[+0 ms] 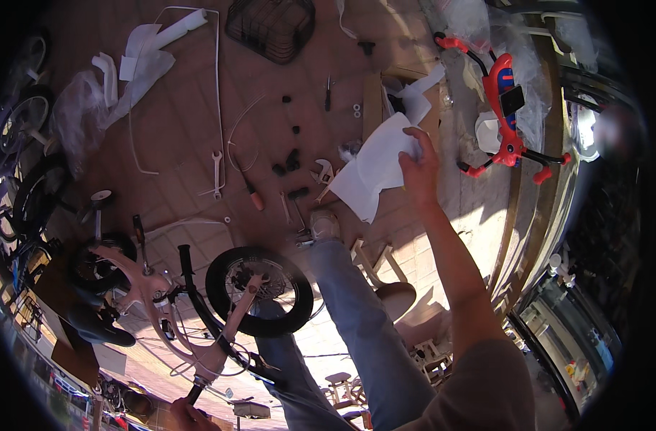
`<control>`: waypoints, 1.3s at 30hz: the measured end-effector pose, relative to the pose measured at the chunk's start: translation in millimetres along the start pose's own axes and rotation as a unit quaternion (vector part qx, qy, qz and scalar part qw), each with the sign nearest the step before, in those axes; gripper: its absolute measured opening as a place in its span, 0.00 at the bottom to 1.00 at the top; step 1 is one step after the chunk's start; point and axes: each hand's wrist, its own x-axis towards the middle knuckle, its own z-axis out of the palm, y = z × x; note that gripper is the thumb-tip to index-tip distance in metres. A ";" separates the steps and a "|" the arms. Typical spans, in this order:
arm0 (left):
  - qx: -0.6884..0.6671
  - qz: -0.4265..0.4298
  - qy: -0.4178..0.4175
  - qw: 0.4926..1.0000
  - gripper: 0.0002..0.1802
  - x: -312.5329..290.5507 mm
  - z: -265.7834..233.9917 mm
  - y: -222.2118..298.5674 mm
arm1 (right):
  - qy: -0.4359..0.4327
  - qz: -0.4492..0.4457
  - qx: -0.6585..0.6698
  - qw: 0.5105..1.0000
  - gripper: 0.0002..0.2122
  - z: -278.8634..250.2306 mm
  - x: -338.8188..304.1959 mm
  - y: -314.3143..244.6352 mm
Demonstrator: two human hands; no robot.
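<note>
My right hand (421,171) grips the edge of a white sheet (377,159), thin and bent, between thumb and fingers. Under and beyond the sheet is an opened cardboard box (372,100) with more white wrapping. At the lower edge my left hand (191,416), partly cut off, is closed around a black tube (196,391) at the end of the pink fork. This belongs to a pink bicycle (155,305) leaning at my left, its black-tyred wheel (299,287) in front of my leg.
On the brick paving lie a wrench (216,172), an adjustable wrench (322,172), a screwdriver (255,195) and small black parts (292,159). A wire basket (270,29) is at the far side. Plastic wrapping (80,126) lies left; a red toy-like frame (500,108) stands right. Stools (395,298) are behind my leg.
</note>
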 end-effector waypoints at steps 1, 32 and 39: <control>-0.031 -0.031 0.007 0.999 0.09 -3.3 0.5 -2.1 | 0.042 -0.064 -0.101 0.992 0.16 -22.3 10.1 -17.4; -0.166 0.181 -0.003 0.969 0.12 16.0 14.4 26.7 | -0.247 -0.486 -0.267 0.794 0.14 132.0 -199.0 -355.9; -0.118 0.247 -0.106 0.956 0.12 6.6 20.7 0.0 | -0.315 -0.719 -0.033 0.618 0.16 315.5 -445.8 -562.8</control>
